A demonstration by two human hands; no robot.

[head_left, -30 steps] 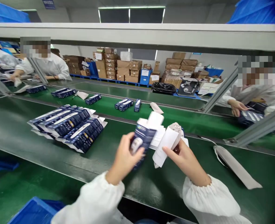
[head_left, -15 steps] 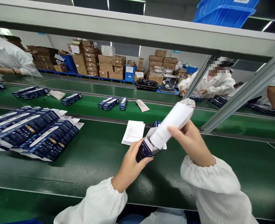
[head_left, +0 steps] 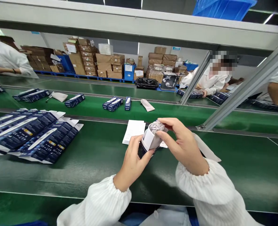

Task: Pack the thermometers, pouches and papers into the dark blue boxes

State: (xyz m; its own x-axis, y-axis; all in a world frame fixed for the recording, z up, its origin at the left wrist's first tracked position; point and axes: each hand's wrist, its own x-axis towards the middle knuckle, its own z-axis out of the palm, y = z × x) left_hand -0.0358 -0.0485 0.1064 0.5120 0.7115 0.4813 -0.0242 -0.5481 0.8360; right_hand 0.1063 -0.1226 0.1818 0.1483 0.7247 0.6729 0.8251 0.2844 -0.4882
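Observation:
My left hand (head_left: 132, 160) grips a small dark blue box (head_left: 144, 148) held upright over the green belt (head_left: 101, 163). My right hand (head_left: 180, 142) pinches the gathered top of a pale grey pouch with a folded white leaflet (head_left: 153, 135), which sits mostly down inside the box's open end. A flat white leaflet (head_left: 134, 131) lies on the belt just behind my hands. To the left lies a fanned pile of flattened blue boxes (head_left: 32, 131).
On the far belt lie more blue boxes (head_left: 112, 103) and a grey pouch (head_left: 147, 105). Other people in white coats work at the left (head_left: 4, 61) and right (head_left: 211, 81). A slanted metal strut (head_left: 242, 91) crosses on the right. Cardboard cartons (head_left: 106, 64) are stacked behind.
The pouch and leaflet, which stuck far out of the box half a second ago, have gone down into it. My right hand has come down onto the box's open end.

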